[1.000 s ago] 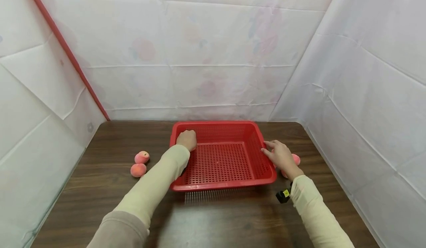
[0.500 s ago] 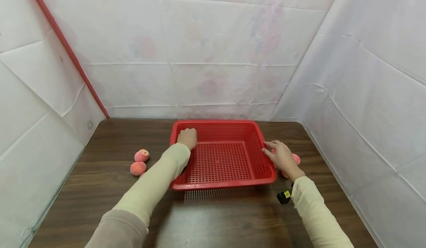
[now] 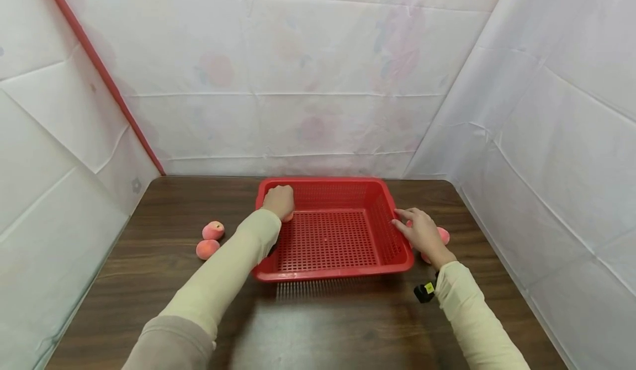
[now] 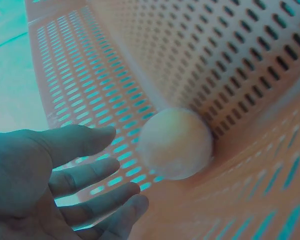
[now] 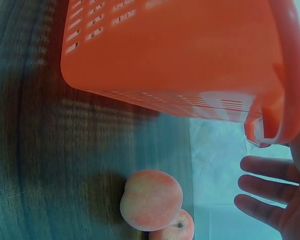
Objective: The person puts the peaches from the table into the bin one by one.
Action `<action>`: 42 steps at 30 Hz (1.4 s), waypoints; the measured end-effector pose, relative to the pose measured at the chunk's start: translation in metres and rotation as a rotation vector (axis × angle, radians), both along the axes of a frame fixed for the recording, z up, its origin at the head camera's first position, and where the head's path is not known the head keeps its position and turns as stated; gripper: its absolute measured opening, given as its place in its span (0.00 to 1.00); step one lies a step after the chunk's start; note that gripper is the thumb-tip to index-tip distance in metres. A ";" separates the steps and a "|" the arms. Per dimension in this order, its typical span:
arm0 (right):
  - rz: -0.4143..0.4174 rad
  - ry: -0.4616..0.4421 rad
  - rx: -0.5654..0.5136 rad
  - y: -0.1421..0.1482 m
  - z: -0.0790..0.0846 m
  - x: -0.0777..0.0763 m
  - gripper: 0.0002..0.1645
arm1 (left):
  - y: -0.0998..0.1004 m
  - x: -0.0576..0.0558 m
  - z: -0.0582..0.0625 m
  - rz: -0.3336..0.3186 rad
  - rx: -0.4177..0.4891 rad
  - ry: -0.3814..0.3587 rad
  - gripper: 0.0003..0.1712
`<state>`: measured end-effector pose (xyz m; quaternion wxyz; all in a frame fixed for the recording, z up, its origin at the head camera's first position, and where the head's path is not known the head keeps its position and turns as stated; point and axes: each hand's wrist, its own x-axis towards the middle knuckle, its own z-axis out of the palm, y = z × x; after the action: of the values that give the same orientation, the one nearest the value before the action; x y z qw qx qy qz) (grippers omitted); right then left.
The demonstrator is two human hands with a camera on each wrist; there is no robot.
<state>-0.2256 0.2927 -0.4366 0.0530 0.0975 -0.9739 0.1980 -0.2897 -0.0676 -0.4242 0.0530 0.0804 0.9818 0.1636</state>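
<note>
A red plastic basket (image 3: 325, 275) with slotted walls stands on the wooden table. Reaching into its left part, my left hand (image 3: 278, 201) partly covers a peach (image 3: 289, 216). From the left wrist, that peach (image 4: 176, 144) lies low in the basket by the walls. The left fingers (image 4: 85, 177) are spread and straight, with a gap between them and the peach. At the basket's right rim rests my right hand (image 3: 421, 232). Three of its fingers (image 5: 267, 186) extend straight outside the basket; its thumb is hidden by the rim in that wrist view.
Left of the basket are two peaches, one farther back (image 3: 213, 230) and one nearer (image 3: 207, 249). More peaches (image 3: 443, 236) lie by the right hand, partly covered by it. White patterned sheets (image 3: 318, 83) hang behind and at both sides of the table (image 3: 318, 326).
My left hand has risen slightly, and a peach now shows beneath it in the head view. The right hand stays at the rim, and the basket keeps its place.
</note>
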 end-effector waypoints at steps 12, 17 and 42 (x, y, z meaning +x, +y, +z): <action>-0.039 -0.025 -0.027 -0.001 -0.001 0.002 0.27 | -0.012 0.005 0.030 0.009 0.010 -0.021 0.10; -0.045 -0.030 -0.025 0.001 0.001 0.003 0.27 | -0.019 0.006 0.042 -0.001 0.035 -0.042 0.13; -0.035 -0.051 -0.032 -0.010 0.000 -0.003 0.27 | -0.076 0.020 0.068 0.002 0.068 0.022 0.24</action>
<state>-0.2282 0.2828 -0.4364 0.0333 0.0745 -0.9731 0.2152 -0.2702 -0.1441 -0.3559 0.0391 0.0828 0.9763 0.1963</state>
